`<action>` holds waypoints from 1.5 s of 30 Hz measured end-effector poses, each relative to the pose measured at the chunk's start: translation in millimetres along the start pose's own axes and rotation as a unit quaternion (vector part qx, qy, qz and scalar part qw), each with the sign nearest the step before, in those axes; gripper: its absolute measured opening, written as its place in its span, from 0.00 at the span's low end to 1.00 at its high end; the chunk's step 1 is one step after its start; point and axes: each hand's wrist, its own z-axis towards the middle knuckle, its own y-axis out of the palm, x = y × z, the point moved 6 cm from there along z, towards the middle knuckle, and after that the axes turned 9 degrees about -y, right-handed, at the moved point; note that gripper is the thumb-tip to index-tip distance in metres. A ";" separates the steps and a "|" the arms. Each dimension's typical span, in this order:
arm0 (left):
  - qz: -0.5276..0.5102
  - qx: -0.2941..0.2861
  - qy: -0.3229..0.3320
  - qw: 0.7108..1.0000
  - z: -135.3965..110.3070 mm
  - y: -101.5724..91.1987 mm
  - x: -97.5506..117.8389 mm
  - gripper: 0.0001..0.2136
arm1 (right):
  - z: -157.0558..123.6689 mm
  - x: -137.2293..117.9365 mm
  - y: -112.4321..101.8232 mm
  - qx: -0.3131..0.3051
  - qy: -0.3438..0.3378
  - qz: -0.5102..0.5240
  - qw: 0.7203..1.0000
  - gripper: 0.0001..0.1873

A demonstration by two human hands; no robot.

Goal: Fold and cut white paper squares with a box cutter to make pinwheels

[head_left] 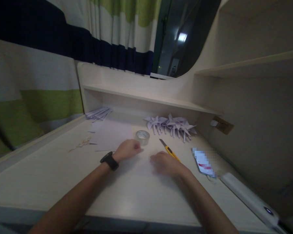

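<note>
My left hand (128, 150), with a dark watch (109, 160) on its wrist, is closed just in front of a roll of clear tape (142, 137). Its fingers are curled, and anything within them is hidden. To its right, my right hand (166, 164) hovers low over the desk, its fingers blurred by motion. A yellow box cutter (170, 151) with its blade out lies just beyond the right hand. Behind the left hand, sheets of white paper (113, 131) rest flat. Several folded paper pinwheels (173, 125) are bunched at the back right.
Rolled paper sticks (99, 113) lie at the back left corner. Scissors (86, 142) are near the paper's left edge. On the right are a lit phone (203, 162) and a long white device (249, 198). A low shelf (141, 96) runs along the back.
</note>
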 end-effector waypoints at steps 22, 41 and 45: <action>0.076 -0.012 0.049 0.996 -2.5 9.2 1.3 0.12 | 10.0 51.9 -13.2 0.197 0.155 -0.056 0.966 0.18; -0.037 -0.051 0.178 0.982 -25.6 19.7 44.8 0.08 | -7.3 18.7 23.6 0.264 0.282 0.415 0.824 0.15; 0.000 -0.038 0.210 0.977 -28.5 21.1 45.3 0.09 | -22.9 31.9 15.3 0.250 0.305 0.364 0.844 0.16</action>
